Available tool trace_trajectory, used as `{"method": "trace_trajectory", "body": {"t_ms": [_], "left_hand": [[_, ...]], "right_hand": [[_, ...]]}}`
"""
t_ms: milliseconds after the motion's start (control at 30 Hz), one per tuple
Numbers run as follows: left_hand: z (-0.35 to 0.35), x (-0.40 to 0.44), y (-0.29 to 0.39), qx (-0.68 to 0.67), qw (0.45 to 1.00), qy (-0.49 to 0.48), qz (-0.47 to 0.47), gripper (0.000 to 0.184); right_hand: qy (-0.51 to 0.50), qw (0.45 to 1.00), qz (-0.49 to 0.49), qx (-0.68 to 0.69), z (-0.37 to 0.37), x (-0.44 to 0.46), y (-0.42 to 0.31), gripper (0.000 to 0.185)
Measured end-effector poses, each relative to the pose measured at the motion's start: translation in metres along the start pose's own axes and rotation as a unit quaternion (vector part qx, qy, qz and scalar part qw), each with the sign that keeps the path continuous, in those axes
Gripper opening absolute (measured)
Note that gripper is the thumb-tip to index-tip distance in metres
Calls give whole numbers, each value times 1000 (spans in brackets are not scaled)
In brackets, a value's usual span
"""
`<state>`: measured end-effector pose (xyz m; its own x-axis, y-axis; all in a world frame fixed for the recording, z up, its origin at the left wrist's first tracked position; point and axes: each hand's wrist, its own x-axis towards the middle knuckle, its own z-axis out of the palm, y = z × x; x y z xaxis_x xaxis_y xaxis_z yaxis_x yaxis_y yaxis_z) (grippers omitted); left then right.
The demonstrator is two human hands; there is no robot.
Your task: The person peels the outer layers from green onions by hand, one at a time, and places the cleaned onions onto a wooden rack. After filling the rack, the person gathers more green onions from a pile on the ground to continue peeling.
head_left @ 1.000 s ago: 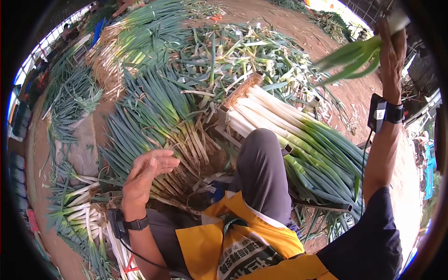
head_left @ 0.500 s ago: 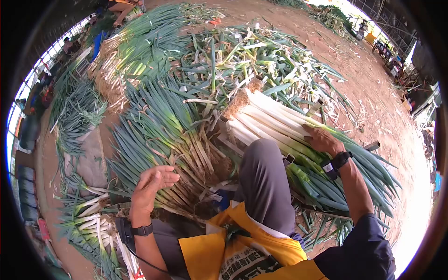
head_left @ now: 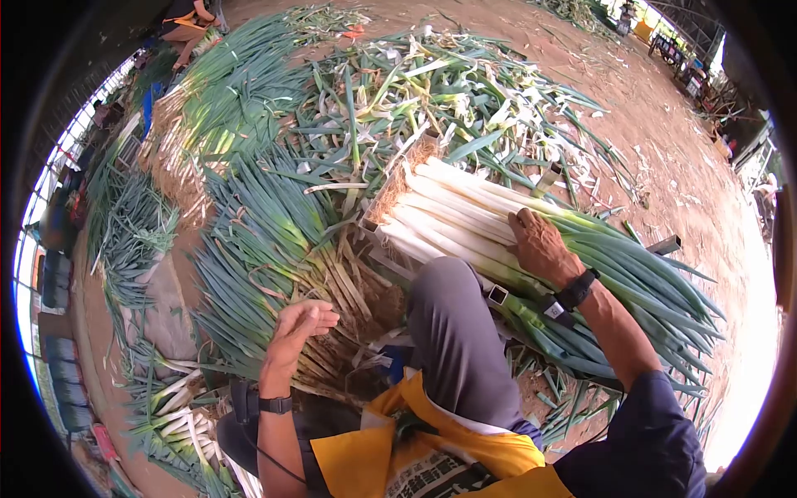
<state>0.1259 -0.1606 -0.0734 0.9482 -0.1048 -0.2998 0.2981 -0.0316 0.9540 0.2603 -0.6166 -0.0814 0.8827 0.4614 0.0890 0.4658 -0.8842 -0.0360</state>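
Trimmed green onions (head_left: 452, 203), with clean white stalks and long green leaves, lie side by side in a metal frame (head_left: 390, 187), roots to the left. My right hand (head_left: 544, 247) lies over these stalks, its fingers curled down on them where white turns to green; the undersides of the fingers are hidden. My left hand (head_left: 296, 336) hovers near my knee with fingers extended and nothing in it. Close beyond it spreads a pile of untrimmed green onions (head_left: 274, 241), with brown, dirty root ends toward me.
Stripped leaves and peelings (head_left: 432, 91) heap up beyond the frame. Another bundle of green onions (head_left: 241, 91) lies at the far left, and whitish stalks (head_left: 187, 423) sit at lower left. A person (head_left: 189, 29) is at the top left. Bare dirt floor (head_left: 656, 158) stretches right.
My right hand has shifted slightly left along the stalks, toward the white part. My left hand has moved a little right and down, staying empty. The view has tilted slightly.
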Motion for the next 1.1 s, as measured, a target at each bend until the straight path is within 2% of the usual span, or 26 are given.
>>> {"method": "trace_trajectory", "body": {"t_ms": [33,133,233,367,467,600,633,667,700,767,833,933,1100], "left_hand": [[7,12,-2,2,1000,-9,-2,39],[35,48,0,48,999,-9,3,37],[62,93,-2,87,996,-22,18,39],[98,165,-6,154,982,-67,87,42],[132,199,17,259,955,-72,126,44],[164,243,20,382,900,-83,195,56],[169,254,14,400,886,-82,220,59],[174,265,7,418,871,-82,245,62],[181,271,10,438,870,-95,204,71],[191,287,10,481,842,-102,221,76],[197,307,5,515,820,-126,214,87],[201,323,-6,559,777,-106,268,91],[202,326,-31,561,774,-87,281,90]], "right_hand": [[32,998,-11,-49,-13,-9,-2,57],[-20,997,58,-45,-44,-42,15,55],[-26,996,66,-47,-71,-60,24,50],[12,998,65,9,-48,-58,43,46],[34,998,59,-6,-36,-60,48,45],[68,997,40,-9,-51,-54,43,40],[107,994,25,-29,-51,-51,45,40],[78,996,37,-8,-46,-51,49,40],[50,997,48,13,-42,-50,54,41],[2,998,59,37,-41,-48,61,46],[12,997,66,48,-40,-47,62,49],[11,996,77,46,-36,-47,64,55],[14,996,73,54,-21,-45,70,54]]}}
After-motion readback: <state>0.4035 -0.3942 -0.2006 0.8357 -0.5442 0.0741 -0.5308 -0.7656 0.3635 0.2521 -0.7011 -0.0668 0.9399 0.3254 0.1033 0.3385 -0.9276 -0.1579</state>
